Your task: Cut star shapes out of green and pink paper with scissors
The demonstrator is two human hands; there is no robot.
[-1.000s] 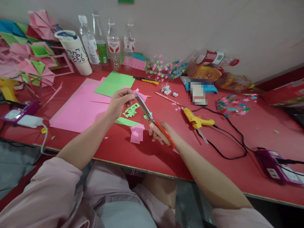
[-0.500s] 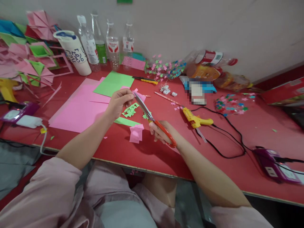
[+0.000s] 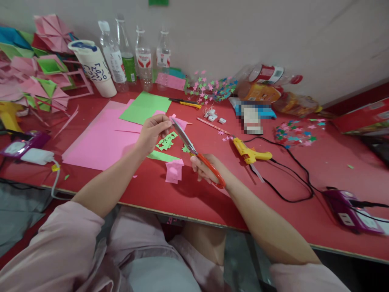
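Note:
My left hand (image 3: 156,129) is closed in a pinch on a small piece of pink paper (image 3: 173,117), mostly hidden by the fingers and the blades. Scissors with orange-red handles (image 3: 212,170) are gripped in my right hand (image 3: 203,169), blades pointing up and left to the pinched paper. The blades look nearly closed. Below them on the table lie cut green paper scraps (image 3: 167,140), a green paper strip (image 3: 163,156) and small pink paper squares (image 3: 174,171). Pink sheets (image 3: 97,140) and a green sheet (image 3: 146,107) lie left of my left hand.
On the red table (image 3: 200,207) a yellow glue gun (image 3: 251,152) trails a black cable to a purple power strip (image 3: 349,213). A utility knife (image 3: 190,104) lies behind my hands. Bottles (image 3: 144,61) and a white tumbler (image 3: 94,71) line the wall; paper lanterns (image 3: 45,89) crowd the left.
The view has shifted very slightly. Between the earlier frames and now, the scissors' handles have drawn a little closer together; both hands keep nearly the same place.

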